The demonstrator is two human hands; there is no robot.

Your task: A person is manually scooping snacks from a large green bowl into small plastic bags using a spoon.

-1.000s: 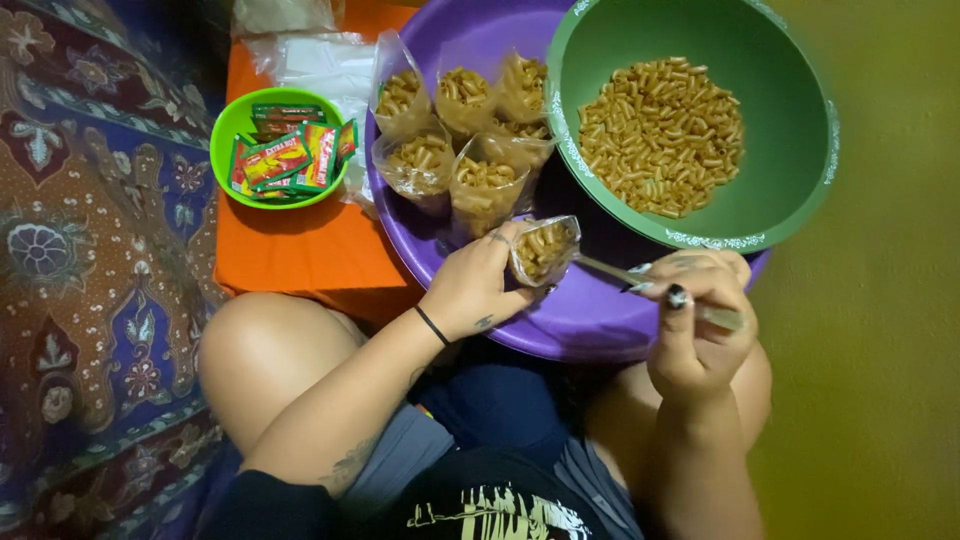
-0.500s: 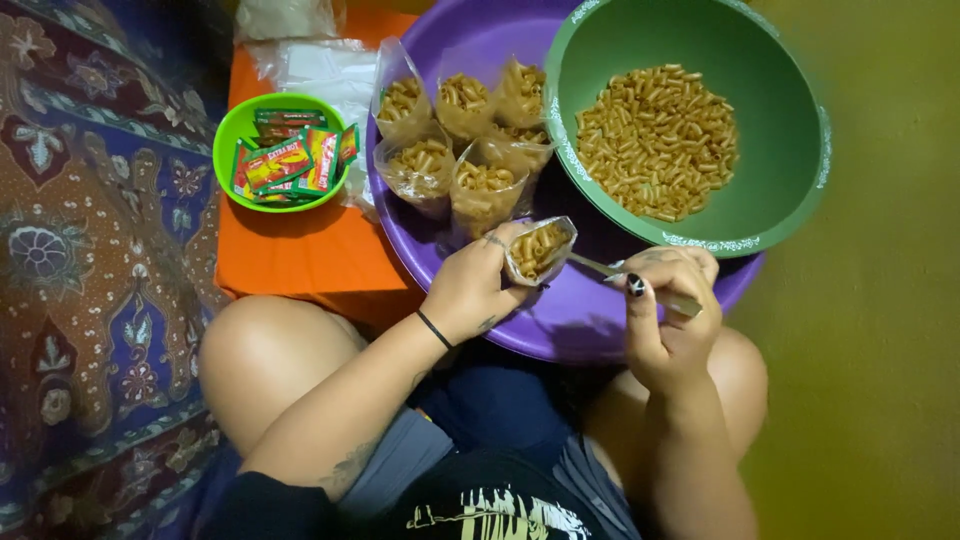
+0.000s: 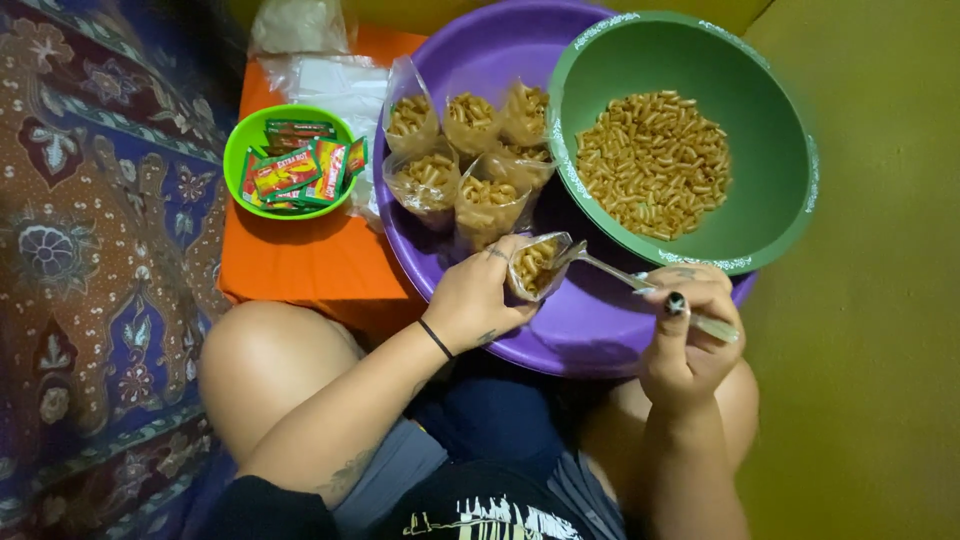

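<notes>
Left hand (image 3: 470, 295) grips small clear bag (image 3: 535, 265) of fried sticks over purple basin (image 3: 590, 325) near edge. Right hand (image 3: 685, 325) closed on spoon (image 3: 640, 282), bowl at bag mouth.

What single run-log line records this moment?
left hand: holds small snack bag open | right hand: holds spoon at bag mouth | green bowl: holds snack sticks | purple basin: filled bags

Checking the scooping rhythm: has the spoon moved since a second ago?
Yes. The spoon, held by the right hand, now has its bowl at the mouth of the bag, farther in from the green bowl's rim.
</notes>
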